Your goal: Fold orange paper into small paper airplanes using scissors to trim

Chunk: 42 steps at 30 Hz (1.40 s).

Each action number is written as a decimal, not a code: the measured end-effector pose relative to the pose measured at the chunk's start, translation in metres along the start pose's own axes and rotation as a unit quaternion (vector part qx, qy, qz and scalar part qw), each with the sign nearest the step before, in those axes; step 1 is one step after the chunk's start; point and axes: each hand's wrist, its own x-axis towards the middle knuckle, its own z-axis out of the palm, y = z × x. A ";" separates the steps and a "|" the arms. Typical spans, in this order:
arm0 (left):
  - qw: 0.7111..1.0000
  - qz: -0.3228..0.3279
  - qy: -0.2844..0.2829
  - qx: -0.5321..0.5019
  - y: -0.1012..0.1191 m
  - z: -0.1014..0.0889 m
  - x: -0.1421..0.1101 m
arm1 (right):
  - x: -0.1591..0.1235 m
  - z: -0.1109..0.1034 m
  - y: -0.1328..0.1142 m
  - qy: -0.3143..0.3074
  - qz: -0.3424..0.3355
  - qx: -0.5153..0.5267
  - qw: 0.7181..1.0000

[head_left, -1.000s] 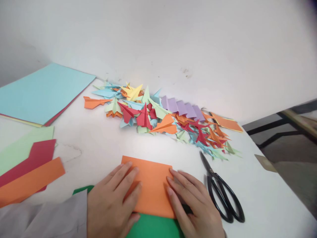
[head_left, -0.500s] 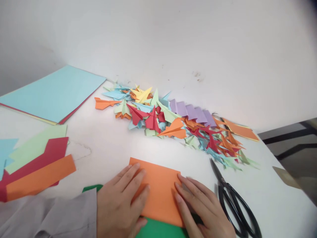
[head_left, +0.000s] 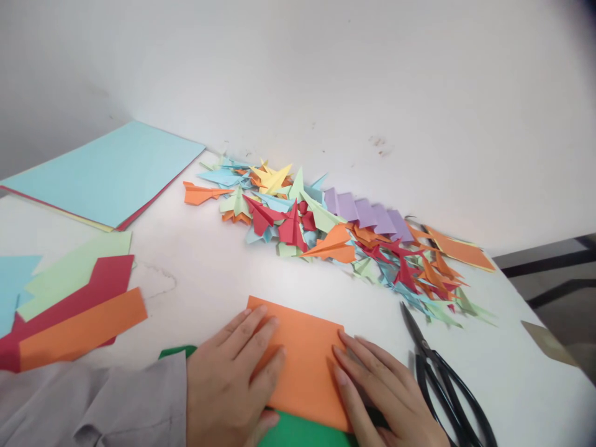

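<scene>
An orange sheet of paper (head_left: 305,366) lies in front of me, partly over something green (head_left: 302,430) at the bottom edge. My left hand (head_left: 237,372) rests on its left side, fingers stretched out over the paper. On the right edge lie the extended fingertips of my right hand (head_left: 384,388). Neither hand grips anything; both press flat on the sheet. Black-handled scissors (head_left: 440,366) lie just right of my right hand, blades pointing away from me. The palms hide parts of the green thing.
Folded paper planes (head_left: 291,226) in several colours are heaped along the wall, with a pleated purple paper (head_left: 365,211) among them. Large light blue sheets (head_left: 107,174) lie at the back left. Coloured offcuts (head_left: 84,323) spread at left. Orange pieces (head_left: 459,248) sit near the right table edge.
The whole view has shifted slightly, so things appear a little further right. Both hands stay in the same places on the orange paper.
</scene>
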 end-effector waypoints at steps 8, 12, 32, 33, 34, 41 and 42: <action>1.000 0.003 0.001 0.000 0.000 0.000 0.000 | -0.003 -0.002 0.002 -0.022 0.002 0.000 1.000; 1.000 -0.002 -0.002 0.007 0.001 0.000 0.000 | -0.001 0.000 0.000 -0.003 0.000 0.000 1.000; 0.994 0.071 -0.073 0.034 -0.019 -0.025 0.044 | 0.013 -0.002 -0.023 0.000 -0.028 -0.125 0.992; 0.994 0.074 -0.069 0.040 -0.020 -0.025 0.045 | 0.012 -0.002 -0.023 -0.006 -0.027 -0.128 0.991; 0.994 0.079 -0.067 0.044 -0.022 -0.024 0.044 | 0.012 -0.002 -0.024 -0.009 -0.025 -0.130 0.991; 0.985 0.140 -0.046 0.094 -0.040 -0.013 0.030 | 0.010 0.000 -0.023 -0.054 0.016 -0.112 0.992; 0.983 0.146 -0.052 0.095 -0.042 -0.013 0.029 | 0.010 -0.001 -0.023 -0.060 0.022 -0.105 0.992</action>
